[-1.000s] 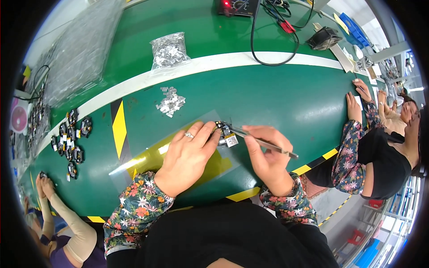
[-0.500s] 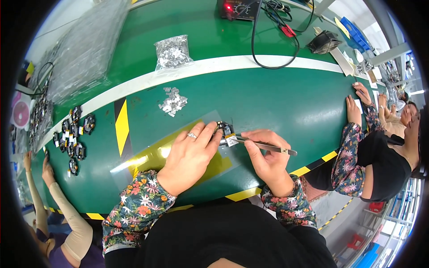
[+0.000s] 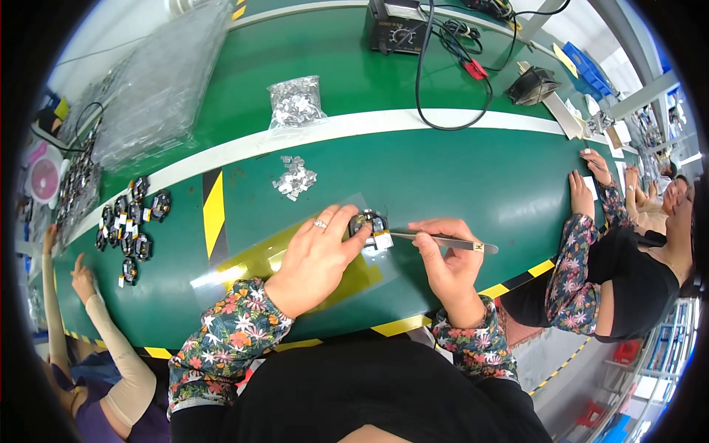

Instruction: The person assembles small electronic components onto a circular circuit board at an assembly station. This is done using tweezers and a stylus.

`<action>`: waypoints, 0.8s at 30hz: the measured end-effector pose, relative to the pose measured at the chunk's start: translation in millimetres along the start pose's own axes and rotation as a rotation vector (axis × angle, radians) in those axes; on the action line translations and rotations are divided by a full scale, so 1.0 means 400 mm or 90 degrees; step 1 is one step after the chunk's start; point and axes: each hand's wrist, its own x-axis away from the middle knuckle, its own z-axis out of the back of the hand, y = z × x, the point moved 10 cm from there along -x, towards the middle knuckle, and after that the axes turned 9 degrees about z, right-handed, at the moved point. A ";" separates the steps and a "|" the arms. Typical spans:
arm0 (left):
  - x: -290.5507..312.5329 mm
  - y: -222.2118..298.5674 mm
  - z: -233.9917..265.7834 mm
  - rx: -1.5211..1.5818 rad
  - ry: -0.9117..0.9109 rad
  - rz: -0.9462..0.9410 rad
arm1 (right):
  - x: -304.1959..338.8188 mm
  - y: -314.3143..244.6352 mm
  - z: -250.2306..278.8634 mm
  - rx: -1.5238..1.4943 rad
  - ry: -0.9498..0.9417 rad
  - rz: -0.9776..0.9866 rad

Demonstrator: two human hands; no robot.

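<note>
My left hand (image 3: 312, 258), with a ring on one finger, grips a small round black electronic assembly (image 3: 377, 221) by its left side, the thumb resting on it. A white rectangular tab (image 3: 383, 241) sits at the assembly's lower right. Between thumb and fingers, my right hand (image 3: 452, 269) pinches metal tweezers (image 3: 473, 244). Their tips point left, close to the white tab; whether they touch it I cannot tell. Beneath the left hand lies a clear sheet with a yellow film (image 3: 362, 279) on the green table.
Loose silvery-white pieces (image 3: 295, 179) lie beyond my hands, with a bag (image 3: 295, 101) of similar pieces behind. Several black assemblies (image 3: 128, 230) are grouped at left. A black control box (image 3: 399, 29) with cables stands at the back. Co-workers' hands (image 3: 583, 193) are at right and left.
The view has shifted, so the table sits lower. The tweezers' tips have backed slightly off the white tab, and my left thumb now shows on the assembly. The left co-worker's hand has lifted.
</note>
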 end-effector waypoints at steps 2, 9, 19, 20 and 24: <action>-0.002 0.001 0.003 0.006 0.012 -0.001 | 0.002 0.002 0.014 -0.009 0.015 0.015; -0.039 0.060 -0.025 -0.017 0.004 -0.073 | -0.001 -0.022 0.105 -0.009 0.137 0.057; -0.075 0.095 -0.065 0.018 -0.017 -0.102 | 0.029 -0.023 0.223 0.044 0.250 0.062; -0.076 0.097 -0.060 0.029 -0.002 -0.111 | 0.030 -0.020 0.226 0.046 0.249 0.061; -0.076 0.090 -0.052 0.049 0.000 -0.111 | 0.023 -0.009 0.213 0.044 0.233 0.069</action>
